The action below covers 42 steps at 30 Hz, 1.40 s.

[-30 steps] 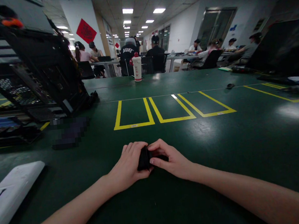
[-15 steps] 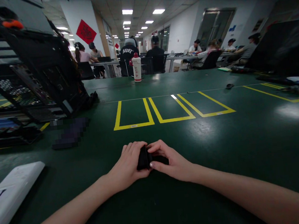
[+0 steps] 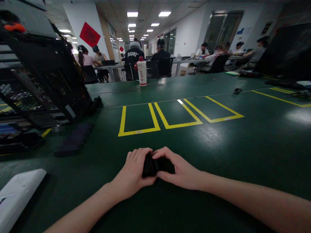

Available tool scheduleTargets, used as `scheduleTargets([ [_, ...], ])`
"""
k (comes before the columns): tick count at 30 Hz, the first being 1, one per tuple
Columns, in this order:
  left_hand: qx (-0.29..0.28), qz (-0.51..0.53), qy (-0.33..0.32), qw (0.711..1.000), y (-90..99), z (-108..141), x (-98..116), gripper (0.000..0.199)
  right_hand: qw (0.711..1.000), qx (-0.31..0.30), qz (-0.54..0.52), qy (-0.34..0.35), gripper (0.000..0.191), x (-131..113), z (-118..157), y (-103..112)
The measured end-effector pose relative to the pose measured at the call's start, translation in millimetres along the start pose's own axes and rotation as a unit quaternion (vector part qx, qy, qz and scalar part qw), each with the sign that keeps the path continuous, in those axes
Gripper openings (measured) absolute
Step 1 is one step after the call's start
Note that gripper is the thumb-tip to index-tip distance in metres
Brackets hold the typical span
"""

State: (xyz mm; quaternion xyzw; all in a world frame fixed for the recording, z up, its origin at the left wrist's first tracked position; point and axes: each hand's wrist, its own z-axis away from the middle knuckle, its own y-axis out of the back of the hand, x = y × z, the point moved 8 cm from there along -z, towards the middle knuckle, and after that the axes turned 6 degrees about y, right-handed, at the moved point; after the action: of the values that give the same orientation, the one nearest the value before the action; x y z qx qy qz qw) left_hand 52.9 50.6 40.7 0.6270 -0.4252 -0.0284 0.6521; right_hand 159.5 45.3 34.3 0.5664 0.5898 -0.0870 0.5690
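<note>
The left hand and right hand grip a black object (outline partly covered, details too dark).

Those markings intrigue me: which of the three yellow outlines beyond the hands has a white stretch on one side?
The middle outline: its right side is white at the far end; the left outline and right outline have all-yellow sides.
</note>
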Motion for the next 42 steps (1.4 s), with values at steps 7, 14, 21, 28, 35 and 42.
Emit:
scheduleTargets([
  [7, 0.013, -0.012, -0.009, 1.0, -0.6, -0.9, 0.6, 0.051, 0.996, 0.013, -0.087, -0.023, 0.019, 2.8, -3.5, -1.8],
  [14, 0.009, -0.001, -0.006, 1.0, 0.5, 0.6, 0.2, 0.052, 0.996, -0.006, -0.076, -0.038, 0.032, 2.1, -2.9, -2.7],
  [21, 0.012, 0.002, -0.003, 1.0, -0.6, 0.3, -2.3, 0.053, 0.998, 0.009, -0.057, 0.01, 0.027, -0.6, -1.0, -0.8],
  [28, 0.014, -0.001, -0.003, 1.0, 0.3, -0.5, -1.1, 0.051, 0.997, 0.006, -0.077, -0.032, 0.033, 3.6, -2.3, -3.3],
  [35, 0.003, 0.009, 0.003, 1.0, -0.6, -0.1, -1.6, 0.055, 0.999, 0.003, -0.025, 0.021, 0.037, -2.7, -0.2, -0.9],
  [42, 0.003, 0.008, -0.001, 1.0, 0.2, -0.2, -1.2, 0.05, 0.999, 0.015, -0.04, 0.001, 0.027, 1.2, -1.2, -0.8],
])
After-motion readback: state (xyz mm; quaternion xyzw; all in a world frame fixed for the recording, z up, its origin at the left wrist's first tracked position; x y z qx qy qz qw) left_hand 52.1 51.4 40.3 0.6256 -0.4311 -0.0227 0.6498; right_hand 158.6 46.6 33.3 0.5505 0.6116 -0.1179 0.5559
